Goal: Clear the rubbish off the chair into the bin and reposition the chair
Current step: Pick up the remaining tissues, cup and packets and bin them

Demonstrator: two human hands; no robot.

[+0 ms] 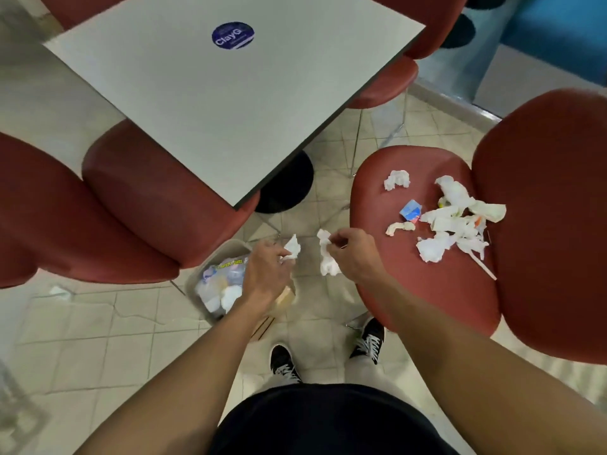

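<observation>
A red chair [427, 290] stands at the right, its seat strewn with crumpled white tissues [456, 221], a lone tissue ball [396, 179] and a small blue wrapper [410, 210]. On the floor between the chairs sits a pale bin [210, 267] holding wrappers and tissues. My left hand [266, 274] hovers over the bin's right side, pinching a crumpled tissue [292, 247]. My right hand [351, 254] is just left of the chair seat, gripping a second, longer tissue [326, 257] that hangs above the floor.
A grey table [230, 103] with a round blue sticker [232, 35] fills the upper middle, on a black base [289, 185]. Another red chair [131, 205] is tucked under it at the left; more red chairs stand behind. My feet [328, 356] are on the tiled floor.
</observation>
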